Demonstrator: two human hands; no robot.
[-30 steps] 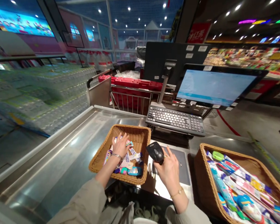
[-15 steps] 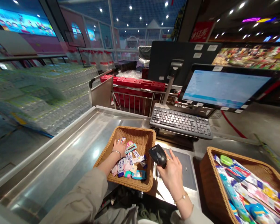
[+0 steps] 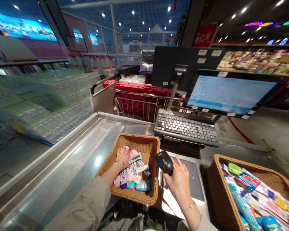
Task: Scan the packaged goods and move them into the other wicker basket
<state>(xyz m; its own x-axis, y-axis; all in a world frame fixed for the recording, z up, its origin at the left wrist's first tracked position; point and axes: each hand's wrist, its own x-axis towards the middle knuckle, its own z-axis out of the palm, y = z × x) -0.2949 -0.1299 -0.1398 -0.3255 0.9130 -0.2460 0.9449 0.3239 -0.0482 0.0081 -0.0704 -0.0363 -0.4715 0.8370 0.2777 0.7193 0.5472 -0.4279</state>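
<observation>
My right hand (image 3: 179, 181) grips a black handheld barcode scanner (image 3: 163, 161) by its handle, some of its fingers stretched out. The scanner head points left toward a tan wicker basket (image 3: 150, 201). Inside that basket is my left hand (image 3: 122, 158), palm down with its fingers apart. Its fingertips touch a small purple-and-white packet (image 3: 124, 149) near the back left. Beside this hand lie a blue card-like pack (image 3: 135, 158), several white-and-purple stick packets (image 3: 143, 168), small pink items and a blue pack (image 3: 143, 185). The palm hides whatever is under it.
A second wicker basket (image 3: 215, 176) full of colourful packages stands at the right. Behind the scanner are a keyboard (image 3: 186, 127) and a lit screen (image 3: 231, 93). The metal counter (image 3: 86, 154) extends left, with a cart (image 3: 135, 104) holding red crates beyond it.
The view has tilted up slightly, so the counter and basket sit a little lower. My left hand stays over the same packet; the scanner is held in nearly the same place.
</observation>
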